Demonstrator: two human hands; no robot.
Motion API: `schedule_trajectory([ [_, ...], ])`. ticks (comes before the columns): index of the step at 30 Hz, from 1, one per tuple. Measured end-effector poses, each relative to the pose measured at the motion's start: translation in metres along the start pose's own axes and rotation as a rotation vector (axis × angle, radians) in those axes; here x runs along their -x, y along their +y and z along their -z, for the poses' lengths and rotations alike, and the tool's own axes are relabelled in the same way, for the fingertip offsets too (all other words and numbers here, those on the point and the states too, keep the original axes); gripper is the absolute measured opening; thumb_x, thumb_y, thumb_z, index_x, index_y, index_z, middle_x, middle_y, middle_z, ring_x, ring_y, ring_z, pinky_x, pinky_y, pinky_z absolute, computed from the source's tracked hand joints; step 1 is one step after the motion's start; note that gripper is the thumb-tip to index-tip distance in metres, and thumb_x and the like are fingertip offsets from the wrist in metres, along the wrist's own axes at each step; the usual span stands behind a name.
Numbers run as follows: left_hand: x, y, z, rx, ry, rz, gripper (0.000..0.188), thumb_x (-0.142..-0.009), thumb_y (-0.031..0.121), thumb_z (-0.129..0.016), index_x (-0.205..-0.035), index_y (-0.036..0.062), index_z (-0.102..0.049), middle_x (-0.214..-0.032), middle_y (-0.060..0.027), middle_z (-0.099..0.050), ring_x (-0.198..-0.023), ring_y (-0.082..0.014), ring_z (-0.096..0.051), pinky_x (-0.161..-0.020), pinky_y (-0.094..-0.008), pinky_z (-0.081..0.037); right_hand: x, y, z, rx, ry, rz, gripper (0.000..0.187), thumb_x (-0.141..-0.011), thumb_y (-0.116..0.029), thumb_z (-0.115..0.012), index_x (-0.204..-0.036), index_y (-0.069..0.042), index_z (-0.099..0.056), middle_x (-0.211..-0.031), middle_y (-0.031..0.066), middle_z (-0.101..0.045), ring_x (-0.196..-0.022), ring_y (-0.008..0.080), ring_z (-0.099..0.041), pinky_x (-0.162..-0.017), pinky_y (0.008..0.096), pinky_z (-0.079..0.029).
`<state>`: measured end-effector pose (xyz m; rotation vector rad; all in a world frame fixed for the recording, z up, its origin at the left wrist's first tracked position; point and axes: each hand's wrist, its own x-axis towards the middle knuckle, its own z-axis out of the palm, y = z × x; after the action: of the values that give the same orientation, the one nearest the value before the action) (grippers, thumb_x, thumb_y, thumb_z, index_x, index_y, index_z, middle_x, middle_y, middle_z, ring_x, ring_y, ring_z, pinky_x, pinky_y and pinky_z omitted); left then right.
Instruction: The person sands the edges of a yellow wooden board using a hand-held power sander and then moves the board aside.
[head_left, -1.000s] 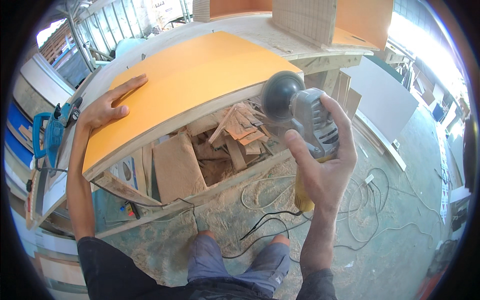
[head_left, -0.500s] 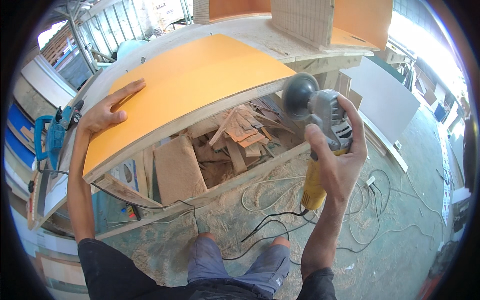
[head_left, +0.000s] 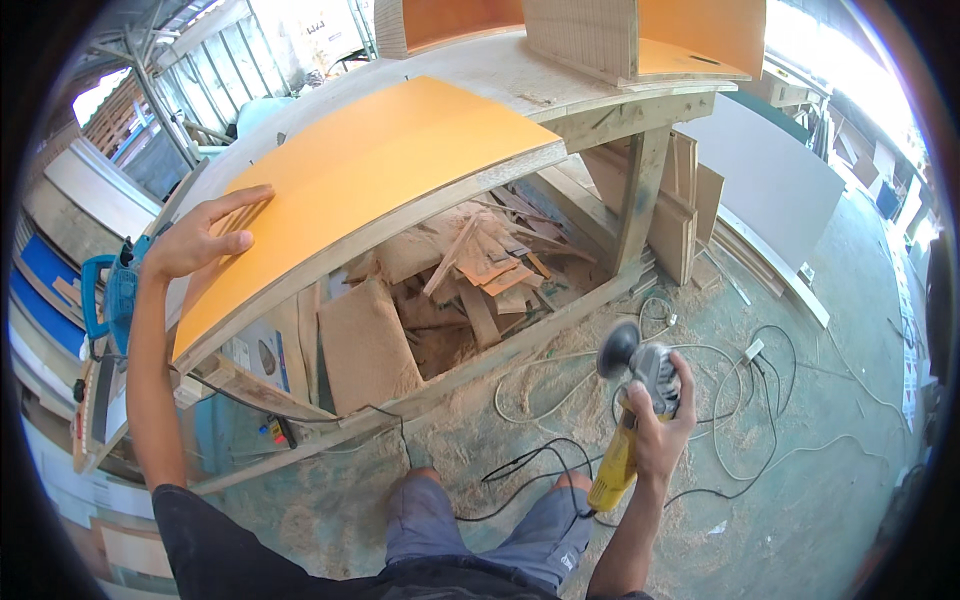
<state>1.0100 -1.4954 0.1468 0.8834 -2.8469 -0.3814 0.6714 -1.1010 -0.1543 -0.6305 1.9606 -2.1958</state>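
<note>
An orange-faced wooden panel (head_left: pixel 380 170) lies on the workbench top (head_left: pixel 490 75), its bare edge toward me. My left hand (head_left: pixel 205 238) rests on the panel's left part, fingers stretched out and thumb apart. My right hand (head_left: pixel 660 425) is wrapped round a yellow angle grinder (head_left: pixel 615 455) with a grey metal head. The grinder carries a round black disc (head_left: pixel 618 350), which faces left. It hangs over the floor, below and to the right of the panel, apart from it. Its black cord runs down from the lower end.
Wood scraps (head_left: pixel 490 265) and sawdust fill the space under the bench. Orange-lined cabinet pieces (head_left: pixel 590 40) stand at the far side. A teal power tool (head_left: pixel 115 300) sits at the left. Several cables (head_left: pixel 740 400) loop over the floor, and boards (head_left: pixel 690 205) lean at the right.
My right hand has lowered the grinder away from the panel's right corner, down toward me. My left hand stays on the panel. The view has shifted slightly.
</note>
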Motion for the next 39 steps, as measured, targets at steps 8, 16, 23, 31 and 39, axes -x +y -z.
schedule_trajectory([
  [8,0.028,0.119,-0.038,-0.193,0.207,-0.170,0.073,-0.097,0.062,-0.066,-0.133,-0.0008,-0.068,-0.131,-0.0191,-0.072,-0.126,-0.0315,-0.066,-0.111,-0.0409,-0.047,0.037,0.118,0.081,-0.572,0.075,-0.601,0.075,-0.093,-0.010,-0.075,-0.157,-0.010,-0.037,-0.111,0.0123,-0.066,-0.083,0.0205,-0.070,-0.067,0.0335,-0.061],
  [16,0.044,0.123,-0.078,-0.256,0.475,-0.128,0.056,-0.086,0.039,-0.085,-0.124,0.0007,-0.072,-0.122,-0.0177,-0.074,-0.113,-0.0331,-0.072,-0.099,-0.0391,-0.055,0.114,0.193,0.106,-0.703,-0.001,-0.665,0.047,-0.089,-0.019,-0.074,-0.129,-0.004,-0.055,-0.093,0.0154,-0.069,-0.072,0.0255,-0.072,-0.064,0.0377,-0.065],
  [23,0.069,0.097,-0.115,-0.726,0.706,-0.104,0.058,-0.087,0.030,-0.082,-0.136,0.0076,-0.063,-0.130,-0.0127,-0.071,-0.115,-0.0316,-0.071,-0.095,-0.0438,-0.057,0.177,0.237,0.109,-1.139,0.022,-0.901,0.071,-0.094,-0.057,-0.070,-0.128,0.003,-0.054,-0.091,0.0141,-0.067,-0.074,0.0240,-0.068,-0.065,0.0312,-0.063],
  [31,0.069,0.081,-0.123,-0.849,0.782,-0.223,0.046,-0.094,0.026,-0.073,-0.133,0.0066,-0.058,-0.126,-0.0115,-0.072,-0.111,-0.0276,-0.072,-0.087,-0.0384,-0.059,0.254,0.245,0.101,-1.272,0.153,-0.741,0.075,-0.096,-0.054,-0.071,-0.137,0.003,-0.046,-0.116,0.0174,-0.062,-0.090,0.0227,-0.067,-0.074,0.0316,-0.064],
  [39,0.097,0.052,-0.116,-0.902,0.871,-0.443,0.054,-0.096,0.040,-0.071,-0.140,0.0102,-0.065,-0.122,-0.0085,-0.075,-0.107,-0.0262,-0.073,-0.087,-0.0374,-0.059,0.319,0.256,0.125,-1.806,0.141,-0.733,0.072,-0.091,-0.039,-0.082,-0.139,0.003,-0.047,-0.126,0.0209,-0.058,-0.100,0.0238,-0.067,-0.089,0.0332,-0.062],
])
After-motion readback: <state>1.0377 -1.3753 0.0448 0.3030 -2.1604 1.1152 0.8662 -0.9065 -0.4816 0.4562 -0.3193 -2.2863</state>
